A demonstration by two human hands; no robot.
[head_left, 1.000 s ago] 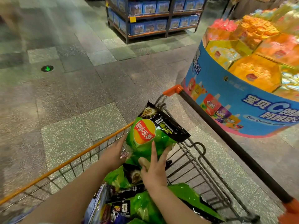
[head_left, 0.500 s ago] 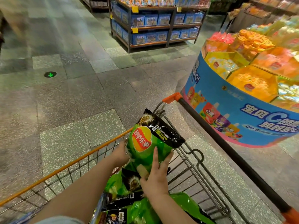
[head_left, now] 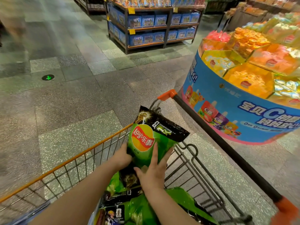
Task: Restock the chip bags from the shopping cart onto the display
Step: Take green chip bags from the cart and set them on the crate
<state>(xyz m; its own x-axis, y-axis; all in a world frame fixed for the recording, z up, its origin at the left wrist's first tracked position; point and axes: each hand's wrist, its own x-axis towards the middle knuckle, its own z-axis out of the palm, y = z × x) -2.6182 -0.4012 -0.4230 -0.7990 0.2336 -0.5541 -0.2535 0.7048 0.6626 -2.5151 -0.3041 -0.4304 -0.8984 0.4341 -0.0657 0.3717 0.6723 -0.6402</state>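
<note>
Above the shopping cart (head_left: 90, 159), both hands hold a green chip bag (head_left: 151, 143): left hand (head_left: 121, 157) gripping its edge, right hand (head_left: 152, 171) clasping its front. More green bags (head_left: 141, 210) fill the cart. Beyond its handle, a round blue display (head_left: 235, 111) stands on speckled floor tiles (head_left: 73, 111).

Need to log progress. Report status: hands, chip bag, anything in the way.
Left hand and right hand both hold the green chip bag, raised over the shopping cart. More bags below in cart. Nothing blocking the lift.
</note>
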